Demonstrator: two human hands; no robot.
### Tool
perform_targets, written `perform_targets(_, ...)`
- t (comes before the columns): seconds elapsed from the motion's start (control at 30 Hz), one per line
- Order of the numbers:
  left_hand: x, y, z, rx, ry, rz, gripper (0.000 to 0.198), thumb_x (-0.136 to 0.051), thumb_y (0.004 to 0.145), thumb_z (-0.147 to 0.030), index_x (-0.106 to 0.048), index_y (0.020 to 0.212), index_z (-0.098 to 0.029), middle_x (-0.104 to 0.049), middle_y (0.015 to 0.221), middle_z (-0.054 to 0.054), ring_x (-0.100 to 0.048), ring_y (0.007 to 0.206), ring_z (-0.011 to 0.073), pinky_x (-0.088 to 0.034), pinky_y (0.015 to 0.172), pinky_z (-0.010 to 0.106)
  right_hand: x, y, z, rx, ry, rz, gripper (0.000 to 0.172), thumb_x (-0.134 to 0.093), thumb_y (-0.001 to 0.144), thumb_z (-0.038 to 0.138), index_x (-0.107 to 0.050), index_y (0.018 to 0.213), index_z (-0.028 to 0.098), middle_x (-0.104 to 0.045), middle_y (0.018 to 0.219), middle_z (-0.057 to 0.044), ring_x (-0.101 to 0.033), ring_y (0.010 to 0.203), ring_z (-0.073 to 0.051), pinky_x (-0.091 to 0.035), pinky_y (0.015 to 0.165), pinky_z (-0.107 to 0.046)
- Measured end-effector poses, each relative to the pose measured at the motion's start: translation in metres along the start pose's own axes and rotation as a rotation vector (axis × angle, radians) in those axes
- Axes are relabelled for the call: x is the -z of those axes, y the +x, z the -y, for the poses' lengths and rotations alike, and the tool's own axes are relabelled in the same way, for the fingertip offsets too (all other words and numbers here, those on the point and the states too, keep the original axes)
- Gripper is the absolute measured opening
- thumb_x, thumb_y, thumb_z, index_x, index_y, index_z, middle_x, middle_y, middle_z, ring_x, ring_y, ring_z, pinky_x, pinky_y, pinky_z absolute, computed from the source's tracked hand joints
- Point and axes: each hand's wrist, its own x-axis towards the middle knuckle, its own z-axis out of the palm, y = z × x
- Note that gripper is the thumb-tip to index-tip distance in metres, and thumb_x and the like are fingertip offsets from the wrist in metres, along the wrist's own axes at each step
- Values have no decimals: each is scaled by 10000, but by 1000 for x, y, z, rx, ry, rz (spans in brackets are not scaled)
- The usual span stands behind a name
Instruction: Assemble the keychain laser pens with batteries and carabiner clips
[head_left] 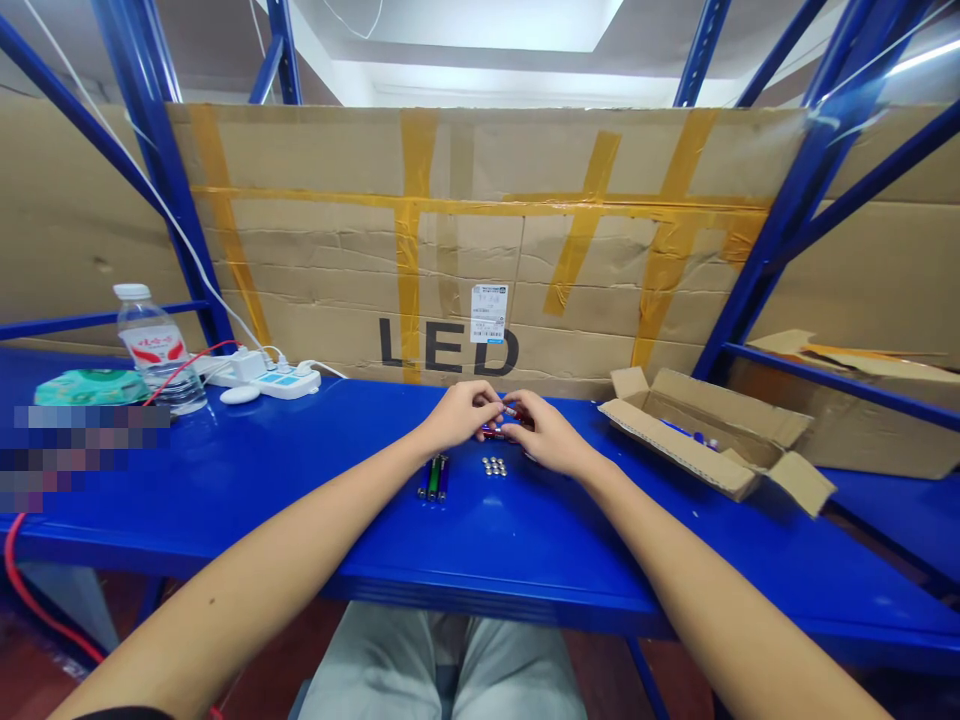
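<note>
Both my hands meet over the middle of the blue shelf top (525,540). My left hand (459,412) and my right hand (547,432) are closed in a pinch on a small red and silver pen-like object (504,420) held between them. Just in front of the hands lie a few thin pens (434,478) side by side and a small cluster of round silver pieces (494,466). What exactly the pinched object is stays hard to make out.
An open cardboard box (712,435) with small items sits at the right. A water bottle (157,350), a green wipes pack (90,387), a white power strip (274,380) and a red cable lie at the left. A taped cardboard sheet marked LED (480,250) stands behind.
</note>
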Motion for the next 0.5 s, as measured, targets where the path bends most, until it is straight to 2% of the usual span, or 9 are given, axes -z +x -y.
perform_targets(0.1, -2, 2, 1, 15, -108, 7, 65, -580, 828, -157, -568, 778, -117, -636, 659, 29, -598, 556, 112, -484, 458, 212, -1, -2, 0, 22, -36, -84, 202, -552, 773, 146, -513, 967, 183, -583, 942, -62, -532, 829, -183, -435, 714, -293)
perform_targets(0.27, -2, 3, 3, -49, -147, 26, 78, -591, 830, -175, -590, 803, -102, -620, 638, 24, -584, 534, 100, -490, 474, 214, 2, -2, 4, 100, -63, -167, 47, -505, 807, 147, -505, 787, 190, -543, 791, -40, -493, 719, -163, -392, 659, -278)
perform_targets(0.5, 0, -2, -1, -116, -6, 58, 119, -576, 836, -226, -603, 807, -114, -616, 641, 10, -576, 565, 106, -485, 540, 230, 8, -2, 12, -10, 6, -104, 133, -518, 832, 250, -582, 741, 177, -610, 734, -44, -522, 686, -167, -379, 654, -281)
